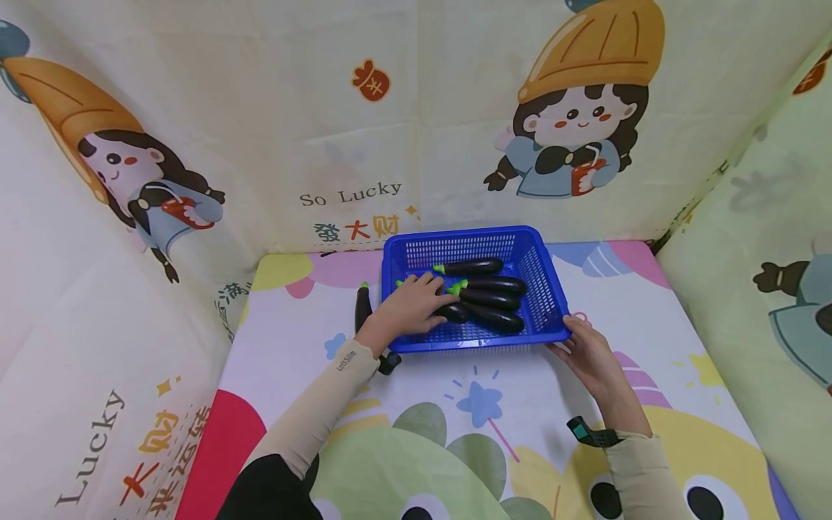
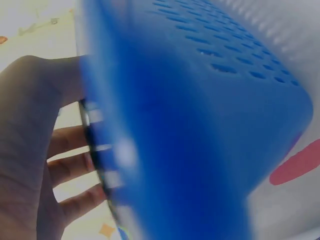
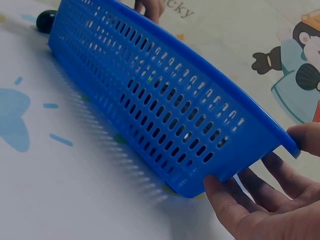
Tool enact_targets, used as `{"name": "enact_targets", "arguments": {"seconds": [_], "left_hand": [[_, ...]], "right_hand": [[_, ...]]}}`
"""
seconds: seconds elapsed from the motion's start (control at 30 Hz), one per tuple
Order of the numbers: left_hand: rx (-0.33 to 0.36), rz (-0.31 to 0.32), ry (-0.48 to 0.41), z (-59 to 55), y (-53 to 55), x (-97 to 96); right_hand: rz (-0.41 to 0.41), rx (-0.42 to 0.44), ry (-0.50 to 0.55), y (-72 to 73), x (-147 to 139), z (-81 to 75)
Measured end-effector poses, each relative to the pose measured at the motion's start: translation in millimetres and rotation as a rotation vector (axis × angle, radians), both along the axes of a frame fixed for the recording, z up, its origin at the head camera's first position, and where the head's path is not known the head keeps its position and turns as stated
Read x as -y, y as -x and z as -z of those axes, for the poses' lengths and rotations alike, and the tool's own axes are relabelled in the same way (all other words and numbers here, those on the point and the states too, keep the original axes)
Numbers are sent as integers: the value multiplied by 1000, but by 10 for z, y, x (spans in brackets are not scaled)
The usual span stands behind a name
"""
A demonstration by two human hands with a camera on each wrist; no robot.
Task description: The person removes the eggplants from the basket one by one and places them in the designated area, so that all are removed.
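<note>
A blue plastic basket (image 1: pixel 477 344) with slotted walls holds several dark purple eggplants (image 1: pixel 492 298) with green stem ends. My left hand (image 1: pixel 412 307) reaches over the basket's near left rim. Its thumb and fingers lie around an eggplant (image 1: pixel 453 312) at the left side, whose rounded end shows between them; the rest is mostly hidden under the hand. At the near right corner, my right hand (image 1: pixel 593 354) grips the basket. In the right wrist view, the thumb is on the rim and the fingers (image 3: pixel 272 192) reach beneath the corner.
Another eggplant (image 1: pixel 362 307) lies on the table outside the basket, left of it and partly behind my left forearm. A cartoon-printed cloth (image 1: pixel 286 339) covers the table. Printed cloth walls (image 1: pixel 448 159) enclose the back and both sides, close behind the basket.
</note>
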State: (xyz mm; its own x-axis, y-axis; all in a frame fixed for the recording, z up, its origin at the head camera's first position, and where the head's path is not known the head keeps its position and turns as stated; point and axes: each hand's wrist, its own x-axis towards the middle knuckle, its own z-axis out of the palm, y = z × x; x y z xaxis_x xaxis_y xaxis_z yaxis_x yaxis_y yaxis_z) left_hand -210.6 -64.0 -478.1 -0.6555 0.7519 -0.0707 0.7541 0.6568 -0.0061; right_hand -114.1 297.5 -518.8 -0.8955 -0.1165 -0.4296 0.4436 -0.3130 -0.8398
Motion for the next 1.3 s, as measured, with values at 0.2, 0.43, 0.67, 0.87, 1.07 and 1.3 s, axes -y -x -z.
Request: {"name": "enact_targets", "arguments": {"seconds": [0.2, 0.43, 0.67, 0.87, 1.07, 1.3], "left_hand": [[-44, -17, -38, -81, -7, 18], [-14, -97, -121, -143, 17, 86], [23, -181, -260, -158, 22, 182], [54, -307, -338, -158, 14, 255], [99, -427, -453, -175, 14, 325], [183, -573, -605, -189, 10, 401]], "right_hand": [[7, 11, 34, -8, -11, 7], [9, 12, 30, -13, -12, 6], [19, 14, 38, -14, -11, 2], [17, 8, 58, -20, -9, -4], [9, 4, 57, -13, 1, -13], [11, 1, 39, -14, 5, -10]]}}
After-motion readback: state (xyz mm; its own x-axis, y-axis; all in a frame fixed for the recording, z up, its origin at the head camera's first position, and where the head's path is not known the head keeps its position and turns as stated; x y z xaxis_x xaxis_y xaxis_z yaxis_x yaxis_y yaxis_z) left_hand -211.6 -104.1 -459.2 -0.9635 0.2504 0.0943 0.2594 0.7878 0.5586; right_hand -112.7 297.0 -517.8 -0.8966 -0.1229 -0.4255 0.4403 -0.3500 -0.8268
